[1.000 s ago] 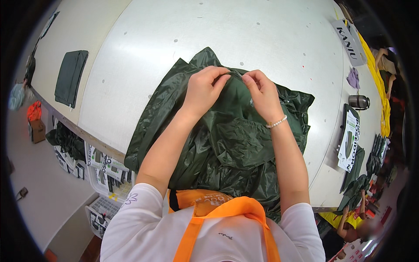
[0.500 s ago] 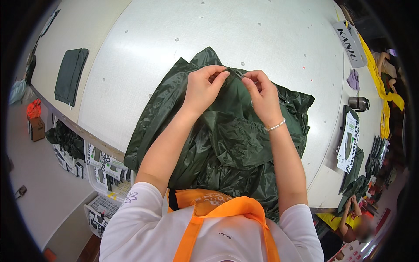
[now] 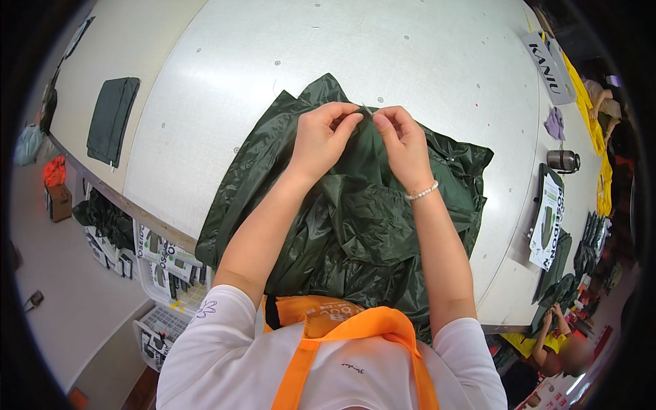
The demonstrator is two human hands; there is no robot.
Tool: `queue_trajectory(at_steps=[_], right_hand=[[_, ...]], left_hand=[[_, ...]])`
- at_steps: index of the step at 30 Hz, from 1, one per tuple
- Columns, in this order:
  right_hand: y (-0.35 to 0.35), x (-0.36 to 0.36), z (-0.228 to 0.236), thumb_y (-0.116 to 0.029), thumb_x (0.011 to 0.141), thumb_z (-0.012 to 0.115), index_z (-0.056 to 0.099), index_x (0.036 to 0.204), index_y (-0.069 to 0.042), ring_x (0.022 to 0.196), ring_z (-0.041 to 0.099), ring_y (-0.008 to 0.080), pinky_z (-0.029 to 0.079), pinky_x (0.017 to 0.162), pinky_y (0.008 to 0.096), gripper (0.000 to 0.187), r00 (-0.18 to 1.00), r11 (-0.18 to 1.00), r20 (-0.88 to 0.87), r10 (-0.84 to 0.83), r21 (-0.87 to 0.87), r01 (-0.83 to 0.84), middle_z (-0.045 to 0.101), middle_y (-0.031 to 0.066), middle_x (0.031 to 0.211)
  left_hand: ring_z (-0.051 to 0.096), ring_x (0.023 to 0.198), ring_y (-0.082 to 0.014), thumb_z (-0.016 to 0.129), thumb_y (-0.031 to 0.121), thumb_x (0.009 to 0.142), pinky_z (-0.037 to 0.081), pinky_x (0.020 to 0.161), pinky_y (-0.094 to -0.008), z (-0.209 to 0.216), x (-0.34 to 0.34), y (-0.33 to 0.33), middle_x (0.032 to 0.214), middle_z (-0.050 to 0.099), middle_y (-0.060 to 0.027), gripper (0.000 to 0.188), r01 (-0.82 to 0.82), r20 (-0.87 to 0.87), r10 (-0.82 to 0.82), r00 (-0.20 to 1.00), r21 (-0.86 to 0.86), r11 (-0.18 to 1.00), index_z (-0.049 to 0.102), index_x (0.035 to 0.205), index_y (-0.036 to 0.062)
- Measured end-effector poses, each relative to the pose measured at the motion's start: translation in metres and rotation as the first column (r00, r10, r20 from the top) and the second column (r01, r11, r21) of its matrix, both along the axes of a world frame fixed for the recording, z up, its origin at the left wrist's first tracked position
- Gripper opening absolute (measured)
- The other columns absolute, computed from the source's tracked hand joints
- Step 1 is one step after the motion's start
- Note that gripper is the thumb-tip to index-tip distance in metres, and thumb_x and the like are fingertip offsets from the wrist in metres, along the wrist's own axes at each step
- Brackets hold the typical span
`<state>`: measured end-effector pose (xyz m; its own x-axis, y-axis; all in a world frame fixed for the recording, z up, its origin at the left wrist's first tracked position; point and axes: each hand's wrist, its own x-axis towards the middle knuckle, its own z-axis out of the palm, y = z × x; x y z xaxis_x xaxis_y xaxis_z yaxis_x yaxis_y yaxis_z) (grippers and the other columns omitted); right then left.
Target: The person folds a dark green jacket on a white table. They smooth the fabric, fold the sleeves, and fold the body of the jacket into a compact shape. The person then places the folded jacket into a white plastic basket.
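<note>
A dark green, shiny garment (image 3: pixel 383 225) of thin coated fabric lies crumpled over the table's near edge and reaches down to my apron. Thumb and fingers of my left hand (image 3: pixel 324 137) pinch its far edge. Close beside it, my right hand (image 3: pixel 402 143), with a beaded bracelet at the wrist, is closed on a small thin pointed tool (image 3: pixel 367 108). Only its tip shows, so its exact kind is hidden. The tip points toward the left fingertips, at the fabric edge. Loose threads stick out near there.
A folded dark green piece (image 3: pixel 113 119) lies at the left on the pale table (image 3: pixel 225 89). At the right are a metal flask (image 3: pixel 562 161), a purple cloth (image 3: pixel 554 124) and packaged garments (image 3: pixel 547 219). White baskets (image 3: pixel 154 335) stand below left. Another person's hands (image 3: pixel 552 316) show lower right.
My right hand has moved slightly left and up, bringing the tool's tip closer to my left fingertips. The left hand has shifted a little to the right; the garment lies almost unchanged.
</note>
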<state>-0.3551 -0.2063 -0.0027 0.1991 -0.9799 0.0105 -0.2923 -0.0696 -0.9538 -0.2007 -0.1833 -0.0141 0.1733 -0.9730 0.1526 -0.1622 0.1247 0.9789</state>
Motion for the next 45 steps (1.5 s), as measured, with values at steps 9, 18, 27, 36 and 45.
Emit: queue_trajectory(at_steps=[9,18,27,36,45], right_hand=[[-0.001,-0.002,0.003,-0.018,0.089,0.062,0.060,0.090,-0.003,0.063,0.046,0.0057,0.041,0.059,0.0209,0.016,0.999,0.999,-0.033,-0.003,-0.043,0.002,0.057,-0.0015,0.073],[0.001,-0.016,-0.013,-0.016,0.084,0.068,0.059,0.097,0.000,0.069,0.048,0.0036,0.040,0.062,0.0182,0.023,0.965,0.971,0.203,-0.168,0.201,0.126,0.057,-0.0019,0.079],[0.019,-0.038,-0.043,-0.007,0.077,0.069,0.063,0.087,0.000,0.061,0.042,0.0030,0.036,0.055,0.0192,0.013,0.994,0.977,-0.103,-0.028,0.208,0.049,0.048,-0.0057,0.066],[0.034,-0.128,-0.042,-0.026,0.093,0.056,0.059,0.101,-0.002,0.061,0.039,0.0038,0.035,0.054,0.0190,0.026,0.821,0.829,0.113,-0.560,0.082,0.554,0.049,-0.0050,0.074],[0.168,-0.370,-0.115,-0.021,0.088,0.058,0.056,0.106,0.001,0.087,0.060,0.0311,0.047,0.077,0.0378,0.028,0.240,0.609,-0.777,-0.583,-0.221,0.762,0.060,0.0187,0.097]], left_hand=[[0.054,0.066,-0.0055,0.065,0.009,0.083,0.044,0.061,-0.0207,-0.001,0.001,0.000,0.075,0.065,-0.0024,0.015,0.008,0.049,-0.007,0.999,-0.006,1.000,0.066,0.093,-0.0023],[0.064,0.085,-0.0197,0.064,0.012,0.082,0.049,0.076,-0.0282,0.001,-0.012,0.013,0.094,0.067,-0.0120,0.022,0.386,0.321,-0.347,0.881,-0.064,0.920,0.066,0.102,0.0036],[0.060,0.089,-0.0276,0.070,0.022,0.076,0.049,0.076,-0.0364,-0.087,0.085,-0.015,0.095,0.062,-0.0135,0.025,-0.351,0.627,0.209,0.750,0.110,0.930,0.066,0.091,0.0015],[0.055,0.093,-0.0129,0.079,0.025,0.067,0.043,0.079,-0.0285,0.004,0.065,0.031,0.106,0.062,-0.0036,0.056,0.155,0.327,-0.238,0.915,0.261,0.953,0.059,0.116,0.0060],[0.056,0.082,-0.0126,0.055,0.035,0.091,0.043,0.070,-0.0277,-0.070,0.071,0.050,0.104,0.060,-0.0064,0.042,-0.089,-0.389,0.332,0.859,0.526,0.846,0.052,0.118,0.0023]])
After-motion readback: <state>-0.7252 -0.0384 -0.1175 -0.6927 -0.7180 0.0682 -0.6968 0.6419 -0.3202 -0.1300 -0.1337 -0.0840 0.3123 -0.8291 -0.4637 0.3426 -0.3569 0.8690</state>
